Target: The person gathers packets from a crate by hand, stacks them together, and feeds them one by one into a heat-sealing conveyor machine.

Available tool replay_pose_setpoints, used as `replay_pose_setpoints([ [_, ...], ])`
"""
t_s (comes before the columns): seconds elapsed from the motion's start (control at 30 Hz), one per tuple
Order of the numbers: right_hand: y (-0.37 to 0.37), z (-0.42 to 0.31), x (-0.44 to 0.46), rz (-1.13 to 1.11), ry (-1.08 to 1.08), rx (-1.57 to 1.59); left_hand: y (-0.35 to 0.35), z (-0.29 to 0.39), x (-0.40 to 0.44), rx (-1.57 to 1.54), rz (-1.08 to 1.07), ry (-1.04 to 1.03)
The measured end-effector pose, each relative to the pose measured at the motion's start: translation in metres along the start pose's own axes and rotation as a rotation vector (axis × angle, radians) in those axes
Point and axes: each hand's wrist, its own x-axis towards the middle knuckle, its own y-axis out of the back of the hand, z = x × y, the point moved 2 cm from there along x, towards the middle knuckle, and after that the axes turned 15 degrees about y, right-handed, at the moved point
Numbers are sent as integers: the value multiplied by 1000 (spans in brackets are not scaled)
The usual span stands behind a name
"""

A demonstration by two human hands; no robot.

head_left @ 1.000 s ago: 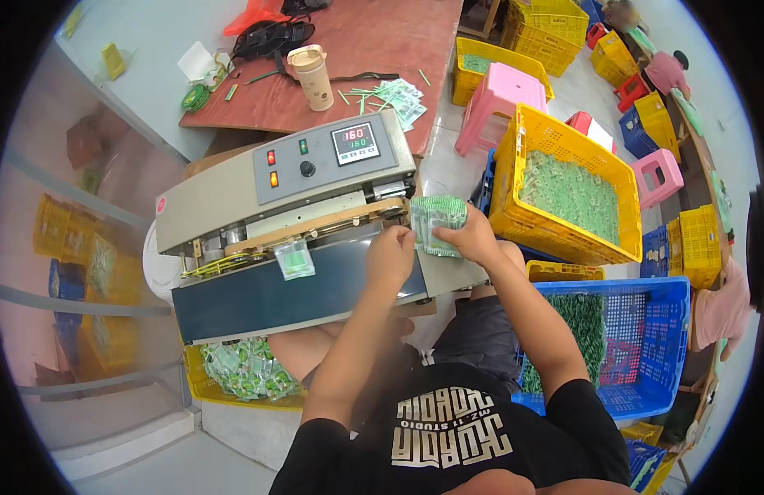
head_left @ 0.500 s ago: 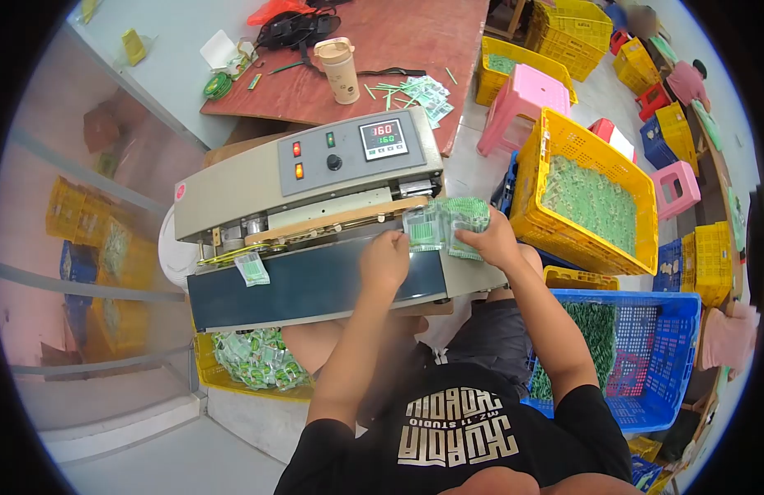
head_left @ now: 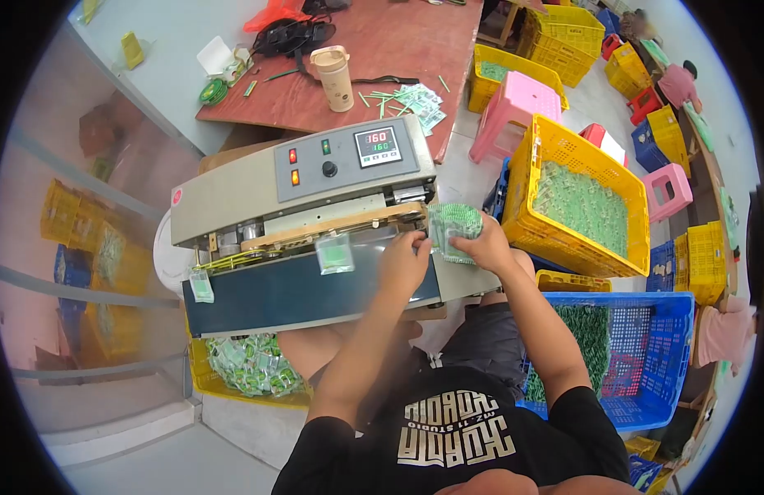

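Observation:
My right hand [head_left: 488,246] grips a fanned stack of small clear-and-green plastic packets [head_left: 455,223], thumb across the front. At the left edge of that stack is my left hand [head_left: 405,262], fingers drawn together; whether a packet is pinched in them cannot be made out. Both hands are at the right end of a band sealing machine [head_left: 308,177], whose display reads 160. One packet [head_left: 335,253] hangs from the sealing band at mid-machine, over the dark conveyor belt [head_left: 308,289]. Another packet [head_left: 201,286] hangs at the left end.
Below the machine's left end stands a yellow crate of packets [head_left: 196,371]. To my right are a yellow crate [head_left: 592,262] with green pieces and a blue crate [head_left: 675,330]. A cup [head_left: 333,78] stands on the red table [head_left: 398,41] behind. People work far right.
The packet by my left hand has gone left along the band to mid-machine. The earlier hanging packet has reached the left end. My left hand has shifted right to the stack.

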Motion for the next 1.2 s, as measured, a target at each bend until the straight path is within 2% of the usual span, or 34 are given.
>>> replay_pose_setpoints([
  [0.23, -2, -6, -1, -29, -33, 27, 4, 3, 10, 40, -115, 182],
  [0.4, -12, -1, -7, 9, 12, 1, 25, -14, 9, 94, -42, 200],
  [0.53, -10, -6, -9, 28, 6, 89, 55, -33, 10, 133, -47, 294],
  [0.63, -13, -6, -11, 31, 17, 91, 78, -57, 2, 145, 71, 259],
  [0.67, -12, -5, -11, 48, 26, 78, 85, -59, -6, 142, 230, 176],
  [0.73, -11, -5, -13, 57, 19, 79, 87, -54, -20, 80, 228, 235],
  [0.8, -14, -1, -15, 56, 14, 85, 63, -43, -25, 108, 184, 28],
  [0.83, -14, 2, -13, 53, 72, 66, 51, -35, -23, 147, 88, 39],
  [0.87, -12, 4, -13, 53, 131, 43, 41, -27, -19, 142, 87, 41],
  [0.93, -6, 0, -12, 26, 79, 78, 17, -9, -7, 33, -14, 43],
  [0.97, -4, -1, -12, -1, 27, 125, 9, -1, -4, 22, -21, 37],
  [1.2, 1, 4, -7, -34, 65, 107, -12, 8, 14, 51, -72, 62],
])
